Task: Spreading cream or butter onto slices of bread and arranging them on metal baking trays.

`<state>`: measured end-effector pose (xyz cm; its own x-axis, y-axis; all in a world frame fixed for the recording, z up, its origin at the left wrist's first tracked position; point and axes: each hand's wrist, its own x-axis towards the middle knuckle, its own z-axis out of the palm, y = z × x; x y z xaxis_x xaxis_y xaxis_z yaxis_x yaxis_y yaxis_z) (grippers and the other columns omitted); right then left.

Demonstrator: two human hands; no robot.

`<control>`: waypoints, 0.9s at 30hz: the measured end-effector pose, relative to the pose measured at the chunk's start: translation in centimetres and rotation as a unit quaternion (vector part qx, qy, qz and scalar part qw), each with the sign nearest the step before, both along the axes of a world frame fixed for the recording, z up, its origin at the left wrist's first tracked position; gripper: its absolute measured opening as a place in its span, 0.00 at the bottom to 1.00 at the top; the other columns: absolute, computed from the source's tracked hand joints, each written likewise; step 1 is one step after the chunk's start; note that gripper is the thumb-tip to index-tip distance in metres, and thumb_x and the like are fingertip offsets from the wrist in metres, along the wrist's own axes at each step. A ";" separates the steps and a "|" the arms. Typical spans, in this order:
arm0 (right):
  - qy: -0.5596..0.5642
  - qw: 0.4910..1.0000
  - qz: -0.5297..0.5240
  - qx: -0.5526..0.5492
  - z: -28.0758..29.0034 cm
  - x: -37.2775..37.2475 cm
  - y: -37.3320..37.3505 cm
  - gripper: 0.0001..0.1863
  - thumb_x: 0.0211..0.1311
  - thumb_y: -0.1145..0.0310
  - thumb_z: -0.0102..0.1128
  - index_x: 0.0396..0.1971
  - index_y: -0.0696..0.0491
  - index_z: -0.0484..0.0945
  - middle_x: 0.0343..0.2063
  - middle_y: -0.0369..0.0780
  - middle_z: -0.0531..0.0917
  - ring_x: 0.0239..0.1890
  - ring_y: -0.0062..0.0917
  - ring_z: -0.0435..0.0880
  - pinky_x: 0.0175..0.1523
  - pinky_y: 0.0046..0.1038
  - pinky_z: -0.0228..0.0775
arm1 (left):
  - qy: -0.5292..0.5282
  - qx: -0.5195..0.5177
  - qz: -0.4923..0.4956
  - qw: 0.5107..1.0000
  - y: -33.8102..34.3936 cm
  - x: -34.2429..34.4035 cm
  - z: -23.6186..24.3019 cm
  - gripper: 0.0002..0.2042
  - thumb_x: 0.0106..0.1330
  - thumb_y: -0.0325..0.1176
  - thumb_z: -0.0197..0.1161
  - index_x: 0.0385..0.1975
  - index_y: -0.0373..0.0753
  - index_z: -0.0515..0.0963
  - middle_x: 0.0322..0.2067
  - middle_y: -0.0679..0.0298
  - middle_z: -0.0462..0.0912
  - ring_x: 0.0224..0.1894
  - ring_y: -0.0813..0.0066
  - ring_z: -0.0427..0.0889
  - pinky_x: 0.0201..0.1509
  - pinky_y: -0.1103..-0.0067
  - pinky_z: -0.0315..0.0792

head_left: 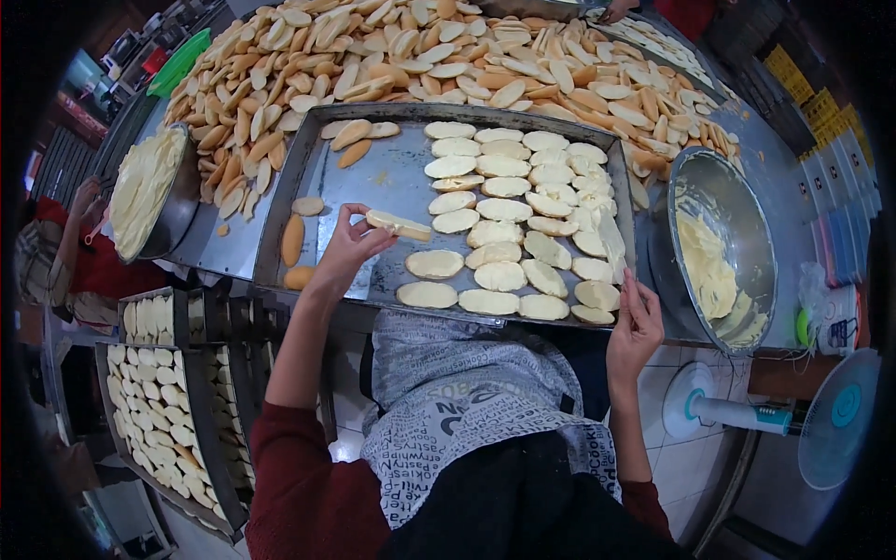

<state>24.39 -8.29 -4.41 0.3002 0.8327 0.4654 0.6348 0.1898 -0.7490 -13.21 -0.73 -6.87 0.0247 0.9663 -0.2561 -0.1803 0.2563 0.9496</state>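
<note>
My left hand [353, 245] pinches a halved oval bread slice [399, 225] above the bare left part of a metal tray [397, 168]. My right hand [637, 322], at the tray's front right corner, grips the end of a flat spreader [610, 245]. Its long blade looks pale with cream and lies over the right-hand column of slices. Rows of cream-topped bread slices [505, 187] fill the right part of the tray. Several plain bread pieces [351, 153] lie along the tray's left side and far left corner.
A big heap of bread pieces [411, 56] covers the table behind the tray. Cream bowls stand right [723, 252] and left [154, 191]. Filled trays [159, 420] are stacked at lower left. A fan [728, 411] stands at right. Another person's arm [75, 224] shows at left.
</note>
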 end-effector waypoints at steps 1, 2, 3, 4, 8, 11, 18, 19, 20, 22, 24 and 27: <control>-0.004 1.000 -0.001 -0.013 0.1 0.1 -0.2 0.18 0.61 0.82 0.54 0.50 0.52 0.79 0.38 0.39 0.79 0.37 0.19 0.77 0.41 0.20 0.69 | 0.001 0.000 0.000 1.000 0.5 -0.7 -0.6 0.22 0.60 0.31 0.65 0.46 0.40 0.57 0.44 0.55 0.75 0.47 0.73 0.77 0.52 0.79 0.75; -0.007 1.000 -0.003 -0.026 0.1 0.2 -0.3 0.17 0.62 0.81 0.54 0.50 0.53 0.79 0.39 0.39 0.80 0.39 0.19 0.77 0.43 0.19 0.69 | 0.039 0.003 -0.037 0.999 1.1 -1.3 -1.6 0.23 0.59 0.31 0.66 0.47 0.39 0.58 0.43 0.55 0.76 0.46 0.74 0.77 0.50 0.80 0.75; -0.005 1.000 -0.003 -0.026 0.2 0.1 -0.4 0.17 0.62 0.81 0.54 0.50 0.53 0.79 0.39 0.39 0.80 0.39 0.19 0.77 0.43 0.19 0.69 | 0.077 0.006 -0.073 0.994 1.5 -1.8 -2.5 0.24 0.58 0.32 0.67 0.47 0.38 0.59 0.42 0.56 0.77 0.45 0.75 0.77 0.48 0.81 0.74; -0.004 1.000 -0.007 -0.029 0.2 0.2 -0.5 0.17 0.62 0.80 0.54 0.50 0.52 0.79 0.39 0.39 0.80 0.39 0.19 0.77 0.43 0.19 0.70 | 0.077 0.006 -0.075 0.994 1.8 -1.5 -2.2 0.24 0.58 0.32 0.67 0.47 0.38 0.59 0.42 0.56 0.77 0.45 0.75 0.77 0.48 0.81 0.74; 0.009 1.000 -0.013 -0.019 0.1 0.1 -0.6 0.17 0.62 0.81 0.54 0.49 0.52 0.80 0.37 0.39 0.80 0.36 0.19 0.77 0.39 0.20 0.69 | 0.119 -0.054 -0.105 0.986 2.9 -0.5 -2.6 0.25 0.55 0.32 0.70 0.48 0.35 0.64 0.41 0.58 0.78 0.42 0.78 0.78 0.47 0.82 0.73; 0.021 0.999 -0.014 -0.023 0.1 0.2 -0.7 0.17 0.62 0.80 0.54 0.49 0.51 0.80 0.38 0.38 0.80 0.36 0.19 0.77 0.40 0.21 0.70 | 0.132 -0.059 -0.123 0.982 3.3 -0.1 -3.0 0.24 0.53 0.32 0.71 0.47 0.34 0.67 0.38 0.58 0.80 0.39 0.78 0.78 0.43 0.83 0.73; 0.021 1.000 -0.011 -0.017 -0.1 0.4 -0.4 0.17 0.62 0.80 0.54 0.49 0.51 0.80 0.38 0.39 0.80 0.37 0.20 0.77 0.42 0.21 0.70 | 0.251 -0.007 -0.202 0.947 4.2 0.8 -3.1 0.18 0.51 0.34 0.72 0.40 0.34 0.77 0.35 0.64 0.81 0.37 0.80 0.78 0.43 0.83 0.72; 0.025 0.999 -0.010 -0.019 -0.1 0.3 -0.4 0.17 0.62 0.80 0.54 0.49 0.52 0.80 0.38 0.39 0.80 0.38 0.20 0.78 0.42 0.21 0.71 | 0.251 -0.007 -0.202 0.947 4.2 0.9 -2.9 0.18 0.51 0.34 0.72 0.40 0.34 0.77 0.35 0.64 0.81 0.37 0.80 0.78 0.43 0.83 0.72; 0.029 0.999 -0.010 -0.021 -0.1 0.3 -0.4 0.16 0.62 0.80 0.54 0.49 0.52 0.80 0.39 0.39 0.80 0.38 0.20 0.78 0.42 0.20 0.71 | 0.293 0.004 -0.214 0.932 4.2 1.1 -2.6 0.18 0.50 0.34 0.73 0.39 0.34 0.79 0.33 0.64 0.81 0.36 0.80 0.78 0.42 0.83 0.72; 0.026 0.999 -0.007 -0.018 -0.3 0.4 -0.4 0.16 0.62 0.80 0.54 0.49 0.52 0.80 0.39 0.39 0.80 0.38 0.19 0.78 0.43 0.21 0.71 | 0.334 0.016 -0.226 0.915 4.1 1.3 -2.1 0.17 0.49 0.34 0.74 0.38 0.34 0.80 0.32 0.65 0.82 0.35 0.80 0.78 0.41 0.83 0.73; 0.022 1.000 -0.004 -0.014 -0.3 0.5 -0.4 0.16 0.62 0.80 0.54 0.49 0.52 0.80 0.39 0.39 0.80 0.38 0.19 0.78 0.43 0.21 0.71 | 0.365 0.028 -0.218 0.905 4.0 1.5 -1.7 0.17 0.47 0.32 0.75 0.37 0.35 0.82 0.32 0.65 0.82 0.32 0.80 0.78 0.39 0.83 0.73; 0.035 0.999 -0.007 -0.028 -0.1 0.3 -0.5 0.16 0.63 0.80 0.54 0.49 0.53 0.79 0.39 0.39 0.80 0.39 0.19 0.78 0.44 0.21 0.71 | 0.393 0.061 -0.217 0.891 4.0 1.2 -2.8 0.18 0.47 0.32 0.74 0.38 0.34 0.81 0.32 0.63 0.83 0.31 0.80 0.78 0.38 0.83 0.74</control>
